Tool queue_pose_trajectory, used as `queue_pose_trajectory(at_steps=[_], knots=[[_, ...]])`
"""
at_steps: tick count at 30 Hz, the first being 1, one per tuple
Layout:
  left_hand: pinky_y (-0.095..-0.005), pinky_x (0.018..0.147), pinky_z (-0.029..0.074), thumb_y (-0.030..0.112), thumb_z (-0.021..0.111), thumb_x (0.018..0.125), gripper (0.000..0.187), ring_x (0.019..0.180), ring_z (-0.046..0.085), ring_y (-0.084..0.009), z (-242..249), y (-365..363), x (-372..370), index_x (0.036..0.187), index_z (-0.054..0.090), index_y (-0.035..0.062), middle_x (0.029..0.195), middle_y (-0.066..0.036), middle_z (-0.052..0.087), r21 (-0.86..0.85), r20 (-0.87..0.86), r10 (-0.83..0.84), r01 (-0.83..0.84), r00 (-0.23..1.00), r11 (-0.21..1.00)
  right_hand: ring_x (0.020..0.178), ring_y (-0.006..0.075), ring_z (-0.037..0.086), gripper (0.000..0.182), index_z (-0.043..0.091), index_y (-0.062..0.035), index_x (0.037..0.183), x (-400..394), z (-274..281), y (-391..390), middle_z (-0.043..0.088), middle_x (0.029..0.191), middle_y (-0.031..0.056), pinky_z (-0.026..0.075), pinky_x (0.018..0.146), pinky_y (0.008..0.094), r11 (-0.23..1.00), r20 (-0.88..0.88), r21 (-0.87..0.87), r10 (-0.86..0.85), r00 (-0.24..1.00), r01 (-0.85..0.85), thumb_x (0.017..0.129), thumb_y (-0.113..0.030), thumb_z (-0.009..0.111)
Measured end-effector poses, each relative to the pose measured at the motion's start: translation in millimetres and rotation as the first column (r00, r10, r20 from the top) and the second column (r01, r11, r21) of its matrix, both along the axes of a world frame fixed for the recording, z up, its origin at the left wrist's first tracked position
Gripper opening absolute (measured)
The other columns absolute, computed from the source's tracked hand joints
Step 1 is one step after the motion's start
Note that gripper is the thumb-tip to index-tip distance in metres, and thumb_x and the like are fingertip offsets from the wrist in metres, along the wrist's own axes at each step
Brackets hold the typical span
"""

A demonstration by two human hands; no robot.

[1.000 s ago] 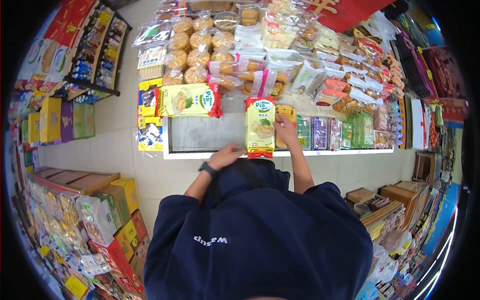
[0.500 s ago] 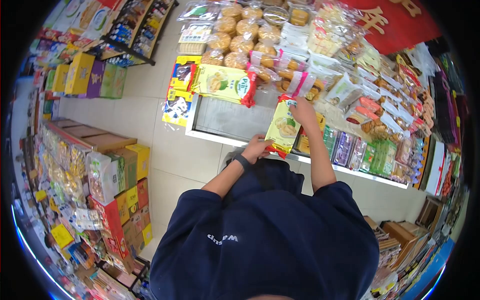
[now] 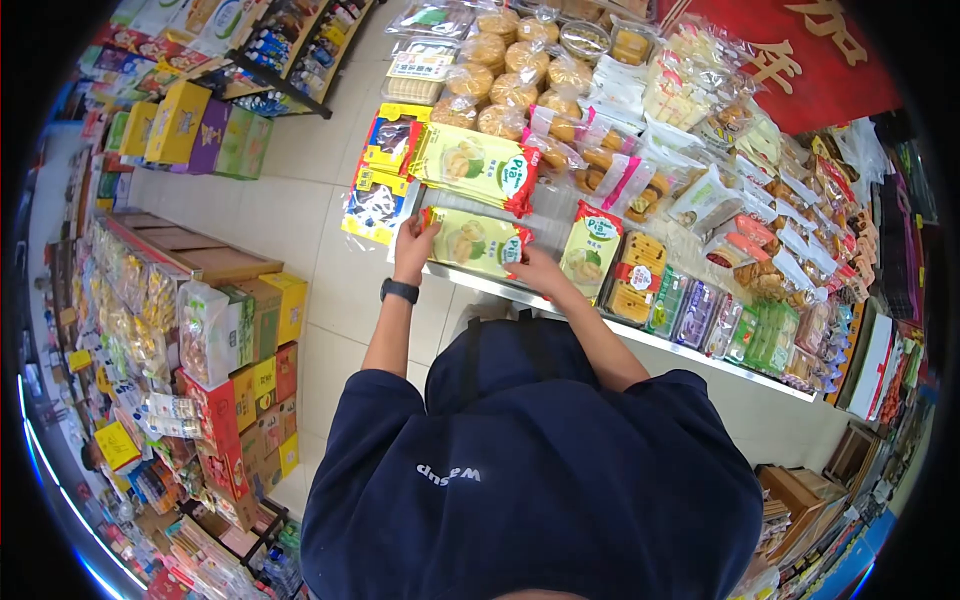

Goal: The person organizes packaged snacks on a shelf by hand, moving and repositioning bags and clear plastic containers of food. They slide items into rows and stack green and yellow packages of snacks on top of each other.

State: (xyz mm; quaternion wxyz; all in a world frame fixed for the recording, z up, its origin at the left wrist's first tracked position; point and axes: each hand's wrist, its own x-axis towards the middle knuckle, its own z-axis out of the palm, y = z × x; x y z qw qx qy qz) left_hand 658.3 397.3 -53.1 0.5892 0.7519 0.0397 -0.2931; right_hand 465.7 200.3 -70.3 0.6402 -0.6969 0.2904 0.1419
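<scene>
A pale green snack pack with red ends (image 3: 472, 240) lies lengthwise between my hands, over the front of the metal display tray. My left hand (image 3: 414, 247) has its fingers closed on the pack's left end, and a dark watch sits on that wrist. At the opposite end my right hand (image 3: 541, 272) grips the lower right corner. Just behind, a stack of matching packs (image 3: 472, 163) reads "Pia". Another matching pack (image 3: 590, 248) stands endwise to the right of my right hand, beside a tray of yellow biscuits (image 3: 638, 272).
Round sesame pastries in clear bags (image 3: 513, 90) fill the back of the display. Blue and yellow packs (image 3: 378, 200) sit at its left corner. The display's metal front edge (image 3: 690, 350) runs rightward below several packaged snacks. Stacked cartons (image 3: 265, 400) stand left on the tiled floor.
Both hands have moved left from the endwise pack, which stays on the display. They now hold another matching pack, turned lengthwise. The view has shifted slightly.
</scene>
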Motion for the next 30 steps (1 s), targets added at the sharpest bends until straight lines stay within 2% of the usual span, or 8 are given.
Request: queue_pose_trajectory(at_steps=[7,10,14,15,19,21,25,30], knots=[[-0.0436,0.108,0.044,0.030,0.081,0.082,0.076,0.126,0.056,-0.0400,-48.9,-1.1,40.9,0.138,0.049,-0.0091,0.135,-0.031,0.057,0.192,0.351,-0.248,0.189,0.903,0.963,0.102,0.0207,0.064,0.047,0.061,0.0011,0.125,38.7,-37.0,16.0,0.069,0.112,0.0119,0.049,0.094,0.0337,0.998,0.065,0.008,-0.057,0.996,0.057,0.086,-0.022,0.072],[-0.0497,0.113,0.038,0.030,0.081,0.077,0.080,0.133,0.046,-0.0473,-51.7,-7.2,18.2,0.140,0.048,-0.0078,0.142,-0.036,0.048,0.519,0.617,-0.461,0.111,0.638,0.847,0.104,0.0217,0.064,0.049,0.061,0.0008,0.127,46.0,-12.2,15.6,0.069,0.114,0.0118,0.049,0.095,0.0340,0.998,0.006,0.033,-0.057,0.998,0.057,0.086,-0.023,0.073],[-0.0551,0.118,0.028,0.027,0.083,0.073,0.092,0.140,0.030,-0.0549,-34.7,-15.8,-49.3,0.144,0.039,-0.0122,0.148,-0.045,0.031,0.544,0.616,-0.377,-0.027,0.692,0.839,0.097,0.0261,0.066,0.049,0.063,0.0034,0.121,32.8,-52.6,11.3,0.071,0.106,0.0151,0.050,0.090,0.0375,0.996,0.139,-0.062,-0.054,0.989,0.063,0.084,-0.026,0.075],[-0.0542,0.119,0.026,0.026,0.082,0.074,0.094,0.142,0.028,-0.0544,-35.0,-14.9,-66.6,0.144,0.035,-0.0139,0.148,-0.045,0.029,0.485,0.565,-0.316,0.003,0.762,0.874,0.101,0.0311,0.067,0.045,0.064,0.0034,0.120,27.2,-71.6,6.4,0.071,0.108,0.0193,0.051,0.092,0.0402,0.999,0.211,0.021,-0.040,0.977,0.036,0.086,-0.024,0.072],[-0.0465,0.111,0.039,0.026,0.084,0.077,0.106,0.134,0.042,-0.0432,-40.6,-13.1,-95.8,0.151,0.019,-0.0147,0.147,-0.037,0.036,0.189,0.149,-0.139,0.110,0.979,0.976,0.110,0.0425,0.064,0.037,0.068,0.0019,0.117,-18.4,-6.8,-44.3,0.069,0.114,0.0218,0.052,0.097,0.0475,0.768,0.255,-0.597,-0.092,0.963,0.231,0.087,-0.017,0.064],[-0.0373,0.095,0.052,0.022,0.083,0.081,0.110,0.122,0.057,-0.0326,-43.4,-15.4,-87.0,0.155,0.009,-0.0096,0.147,-0.026,0.043,-0.024,-0.066,-0.134,0.133,0.989,0.991,0.110,0.0399,0.065,0.035,0.069,0.0008,0.118,-32.7,15.1,-81.5,0.069,0.117,0.0216,0.052,0.097,0.0463,0.617,0.203,-0.751,-0.120,0.972,0.234,0.086,-0.013,0.064],[-0.0387,0.090,0.054,0.018,0.077,0.088,0.092,0.115,0.062,-0.0268,-12.4,-29.3,-71.2,0.156,0.017,-0.0019,0.135,-0.019,0.055,-0.130,-0.281,-0.111,0.077,0.953,0.989,0.112,0.0373,0.064,0.035,0.070,-0.0007,0.117,-40.2,8.6,-146.2,0.069,0.117,0.0218,0.053,0.096,0.0477,0.381,0.063,-0.921,-0.064,0.996,0.083,0.085,-0.014,0.065],[-0.0408,0.091,0.053,0.017,0.075,0.090,0.089,0.113,0.061,-0.0263,-22.0,-26.2,-65.0,0.156,0.018,-0.0005,0.131,-0.016,0.057,-0.233,-0.308,-0.039,-0.036,0.950,0.972,0.107,0.0386,0.068,0.029,0.072,-0.0028,0.108,-22.8,-1.6,-157.7,0.072,0.113,0.0204,0.054,0.091,0.0500,0.535,-0.389,-0.768,0.049,0.920,-0.353,0.086,-0.021,0.065]])
